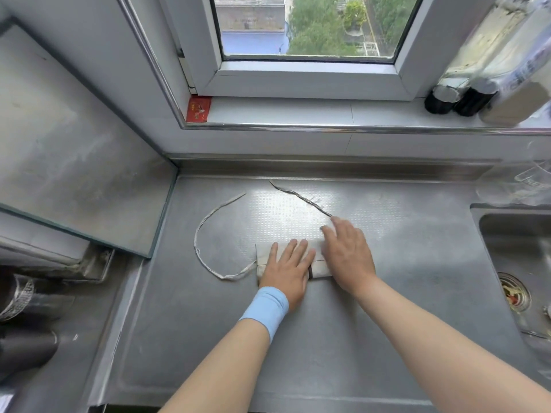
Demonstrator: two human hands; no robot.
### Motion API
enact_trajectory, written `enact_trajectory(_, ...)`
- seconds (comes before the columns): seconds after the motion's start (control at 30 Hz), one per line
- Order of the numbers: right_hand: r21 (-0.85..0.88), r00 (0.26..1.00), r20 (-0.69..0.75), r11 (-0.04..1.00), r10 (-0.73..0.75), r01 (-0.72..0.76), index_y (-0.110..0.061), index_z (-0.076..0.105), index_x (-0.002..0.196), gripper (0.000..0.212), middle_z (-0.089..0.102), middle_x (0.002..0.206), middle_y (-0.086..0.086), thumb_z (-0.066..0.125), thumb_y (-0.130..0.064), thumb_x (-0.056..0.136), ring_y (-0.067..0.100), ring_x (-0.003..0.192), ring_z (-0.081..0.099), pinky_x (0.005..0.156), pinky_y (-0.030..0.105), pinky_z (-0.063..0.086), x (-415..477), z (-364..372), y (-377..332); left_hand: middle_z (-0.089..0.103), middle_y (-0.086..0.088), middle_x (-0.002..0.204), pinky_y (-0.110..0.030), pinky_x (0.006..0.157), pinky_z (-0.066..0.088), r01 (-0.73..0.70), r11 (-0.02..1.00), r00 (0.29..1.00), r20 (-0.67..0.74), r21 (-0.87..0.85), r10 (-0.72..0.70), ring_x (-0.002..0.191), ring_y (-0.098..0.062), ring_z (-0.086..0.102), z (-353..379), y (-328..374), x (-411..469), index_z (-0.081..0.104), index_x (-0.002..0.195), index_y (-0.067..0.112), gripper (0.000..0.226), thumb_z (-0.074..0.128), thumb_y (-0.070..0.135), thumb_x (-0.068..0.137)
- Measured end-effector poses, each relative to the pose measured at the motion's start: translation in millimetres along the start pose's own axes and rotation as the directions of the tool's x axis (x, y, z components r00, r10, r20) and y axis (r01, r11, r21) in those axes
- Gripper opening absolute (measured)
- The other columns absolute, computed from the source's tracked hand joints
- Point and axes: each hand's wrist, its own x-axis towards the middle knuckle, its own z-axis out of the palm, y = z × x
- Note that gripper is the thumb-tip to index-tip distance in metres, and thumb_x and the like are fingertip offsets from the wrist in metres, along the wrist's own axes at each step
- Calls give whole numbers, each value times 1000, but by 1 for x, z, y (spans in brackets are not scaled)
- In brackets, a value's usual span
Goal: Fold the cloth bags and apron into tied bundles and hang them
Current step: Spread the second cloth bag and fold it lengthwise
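A pale cloth folded into a small rectangle (264, 254) lies on the steel counter (328, 338). My left hand (287, 271), with a blue wristband, presses flat on its middle with straight fingers. My right hand (347, 254) lies flat over the cloth's right end. One long tie string (200, 231) curves out from the cloth's left side in a wide loop. A second string (301, 198) runs from under my right fingers toward the back of the counter.
A sink (518, 263) with a drain strainer is at the right. A window sill behind holds a red card (199, 108) and dark bottles (456, 99). A stove cover panel (74, 162) leans at the left. Clear containers (518, 183) stand beside the sink.
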Motion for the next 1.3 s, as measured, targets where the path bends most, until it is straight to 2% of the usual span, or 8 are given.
enact_trajectory(0.07, 80, 985, 38, 983, -168, 165, -10, 54, 135, 45, 46, 148, 17, 51, -24, 93, 36, 134, 44, 107, 48, 33, -12, 12, -3, 42, 2, 150, -57, 108, 33, -2, 1000, 1000, 4, 16, 2, 137, -22, 41, 9, -2, -3, 46, 142, 25, 55, 30, 36, 90)
enact_trajectory(0.23, 171, 931, 326, 979, -166, 115, -28, 11, 158, 65, -1, 165, -1, 18, -53, 98, 15, 152, -5, 121, 41, -2, -31, 19, 8, 30, -2, 157, -54, 111, 18, -50, 997, 998, -26, 65, 52, 143, -25, 30, 21, -19, -15, 37, 147, 25, 60, 35, 46, 91)
enact_trajectory(0.47, 162, 891, 403, 975, -207, 153, -30, -12, 154, 68, -19, 162, -5, 4, -57, 94, 12, 148, -23, 121, 35, -10, -29, 9, 18, 24, -6, 158, -41, 115, 11, -21, 1000, 1000, 1, -5, 21, 145, -26, 23, 14, -43, -32, 34, 147, 20, 62, 37, 46, 91)
enact_trajectory(0.67, 136, 898, 335, 958, -284, 253, -23, 23, 155, 81, 8, 164, 13, 36, -67, 89, 30, 151, 8, 120, 43, 12, -25, -7, 20, 28, -1, 153, -40, 112, 13, 54, 993, 998, -43, 108, -49, 138, -25, 24, -6, -32, -32, 41, 142, 22, 60, 35, 52, 91)
enact_trajectory(0.77, 138, 890, 211, 914, -404, 382, -26, 56, 125, 51, 54, 124, 8, 58, -54, 83, 28, 108, 52, 88, 40, 47, -24, -13, 15, 38, -1, 133, -37, 103, 28, 71, 991, 997, -47, 110, -66, 120, -25, 34, -17, -25, -31, 36, 142, 23, 62, 38, 56, 90)
enact_trajectory(0.97, 6, 898, 98, 902, -429, 431, -14, 60, 75, 24, 58, 76, 4, 79, -28, 76, 22, 62, 58, 39, 29, 41, -26, -6, 9, 48, 5, 120, -29, 90, 41, 100, 993, 991, -87, -59, -104, 114, -19, 42, -22, -28, -32, 51, 115, 25, 44, 57, 54, 83)
enact_trajectory(1.13, 55, 963, 48, 963, -266, 263, -15, 61, 68, 24, 58, 70, 1, 77, -28, 79, 22, 61, 61, 39, 29, 39, -21, -10, 7, 52, -1, 108, -36, 84, 48, 165, 949, 979, -76, -268, -191, 108, -20, 46, -18, -43, -26, 66, 102, 19, 26, 57, 41, 91)
enact_trajectory(1.3, 85, 961, 264, 994, -82, 62, -16, 65, 83, 37, 62, 86, 2, 48, -46, 97, 26, 82, 60, 64, 38, 47, -13, -19, 10, 61, 2, 108, -27, 87, 37, 229, 928, 968, -28, -293, -248, 107, -21, 52, -21, -47, -18, 65, 103, 22, 24, 52, 39, 95)
